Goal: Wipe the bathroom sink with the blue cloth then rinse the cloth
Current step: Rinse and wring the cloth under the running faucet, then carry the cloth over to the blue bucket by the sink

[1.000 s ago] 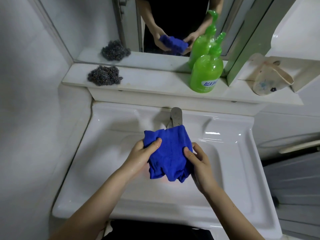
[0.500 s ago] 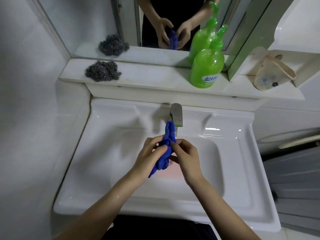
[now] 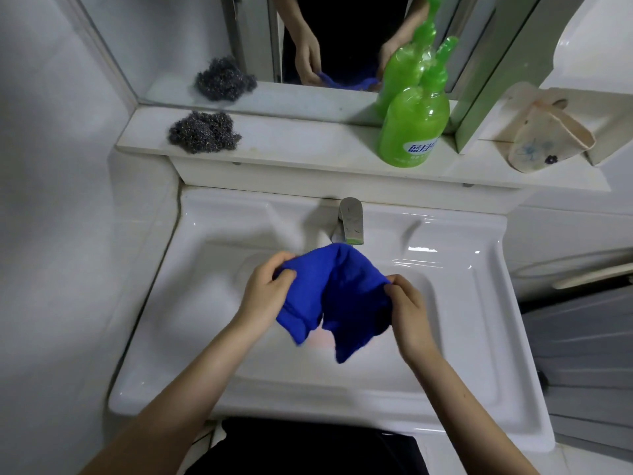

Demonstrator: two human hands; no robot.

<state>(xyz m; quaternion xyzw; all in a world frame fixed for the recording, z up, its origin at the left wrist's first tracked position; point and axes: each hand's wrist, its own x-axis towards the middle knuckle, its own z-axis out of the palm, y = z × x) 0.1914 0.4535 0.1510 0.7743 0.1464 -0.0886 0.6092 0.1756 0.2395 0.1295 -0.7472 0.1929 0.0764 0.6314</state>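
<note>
left hand (image 3: 265,293) grasps cloth (image 3: 337,296) left edge | right hand (image 3: 407,305) grasps right edge | cloth hangs between, over sink (image 3: 191,269)

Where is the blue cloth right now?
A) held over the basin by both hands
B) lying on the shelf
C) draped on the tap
A: the left hand and right hand each grip a side of the blue cloth above the sink.

Blue cloth (image 3: 337,296): crumpled, spread open, hanging in two folds above basin centre; 9 o'clock edge pinched by left hand (image 3: 265,296), 3 o'clock edge by right hand (image 3: 407,310). Sink (image 3: 191,303): white, glossy, rectangular.
</note>
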